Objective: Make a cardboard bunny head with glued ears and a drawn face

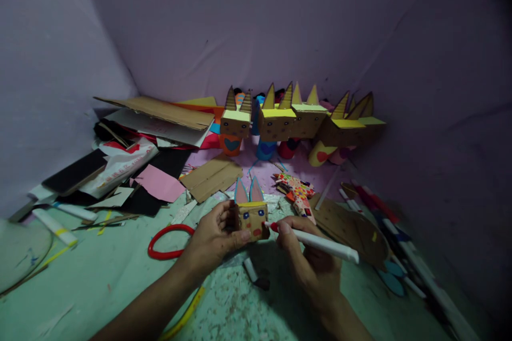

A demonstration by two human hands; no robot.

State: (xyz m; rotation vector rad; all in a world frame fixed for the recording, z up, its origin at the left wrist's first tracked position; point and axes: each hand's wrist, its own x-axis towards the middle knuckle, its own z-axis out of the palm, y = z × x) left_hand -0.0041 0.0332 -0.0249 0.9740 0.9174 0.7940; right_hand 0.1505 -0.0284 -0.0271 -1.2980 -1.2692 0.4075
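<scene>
My left hand (214, 237) grips a small cardboard animal head (252, 219) from its left side, thumb across the lower front. The head has two tall pointed ears with pink insides and blue edges, a yellow strip on top, drawn dark eyes and red marks on the face. In my right hand (310, 253) is a white marker (326, 245) with a red end, pinched between thumb and fingers. Its tip is at the right edge of the cardboard face; whether it touches, I cannot tell. Below the head lies a short white-and-dark piece (254, 272) on the table.
Several cardboard animal figures (276, 123) stand along the back wall. Cardboard sheets (160, 112), pink paper (160, 184) and black pieces are piled left. A red ring (166, 232) lies beside my left wrist. Patterned cloth (296, 189), a round cardboard piece (360, 234) and markers (404, 245) lie right.
</scene>
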